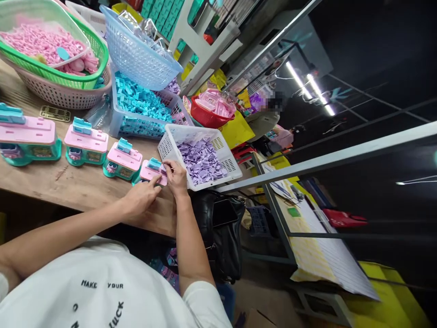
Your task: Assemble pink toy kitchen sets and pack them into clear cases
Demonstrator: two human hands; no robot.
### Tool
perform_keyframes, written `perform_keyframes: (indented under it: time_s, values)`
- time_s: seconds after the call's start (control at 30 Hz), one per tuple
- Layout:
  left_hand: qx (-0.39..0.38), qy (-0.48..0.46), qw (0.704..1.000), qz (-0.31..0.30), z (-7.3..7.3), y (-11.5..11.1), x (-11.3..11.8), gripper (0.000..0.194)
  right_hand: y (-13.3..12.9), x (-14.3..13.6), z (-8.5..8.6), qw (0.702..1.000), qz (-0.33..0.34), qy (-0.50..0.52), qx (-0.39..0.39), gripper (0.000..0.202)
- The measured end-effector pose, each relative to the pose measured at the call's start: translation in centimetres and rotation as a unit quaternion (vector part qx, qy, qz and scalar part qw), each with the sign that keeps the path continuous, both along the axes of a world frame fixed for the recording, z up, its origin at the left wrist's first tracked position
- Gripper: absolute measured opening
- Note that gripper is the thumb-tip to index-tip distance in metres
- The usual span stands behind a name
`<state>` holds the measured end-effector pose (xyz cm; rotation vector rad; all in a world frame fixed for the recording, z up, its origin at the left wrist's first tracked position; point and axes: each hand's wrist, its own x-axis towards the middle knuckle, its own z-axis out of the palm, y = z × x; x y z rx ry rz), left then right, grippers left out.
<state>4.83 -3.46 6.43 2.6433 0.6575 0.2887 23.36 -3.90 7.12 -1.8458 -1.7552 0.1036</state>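
A row of pink-and-teal plastic toys shaped like small shops or buses stands along the wooden table, each with a light-blue part on its pink roof. At the right end, the last toy (146,173) is under both hands. My left hand (141,197) holds it from the near side, index finger laid on the roof and the other fingers curled. My right hand (176,178) pinches at the roof's right end, where a small purple plastic piece (163,169) shows at the fingertips. Its fingers partly cover that piece. Nearby toys (123,159) sit to the left.
Beside my right hand is a white basket (235,171) of purple pieces. Behind the toys stands a blue crate (118,123) of blue pieces, with a light-blue basket (136,64) above. Stacked baskets (71,98) are far left. A black bag (218,237) hangs by the table's right edge.
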Motion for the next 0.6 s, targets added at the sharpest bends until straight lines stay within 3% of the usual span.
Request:
perform_keyframes:
  time_s: [0.2, 0.33, 0.5, 0.6]
  values:
    - [0.014, 0.049, 0.999, 0.003, 1.1, 0.5, 0.6, 0.039, 0.2, 0.5, 0.1, 0.999, 0.046, 0.013, 0.016, 0.023]
    - [0.022, 0.110, 0.994, -0.003, 1.8, 0.4, 1.6, 0.044, -0.2, 0.3, -0.8, 0.999, 0.020, 0.019, 0.030, 0.024]
    - [0.052, 0.079, 0.995, -0.019, 1.9, -0.2, 2.8, 0.045, -0.2, -0.2, -1.9, 0.998, -0.022, 0.044, 0.044, 0.024]
    - [0.025, 0.060, 0.998, -0.015, 1.3, 0.0, 2.0, 0.043, 0.0, -0.2, -1.6, 0.999, -0.023, 0.033, 0.029, 0.026]
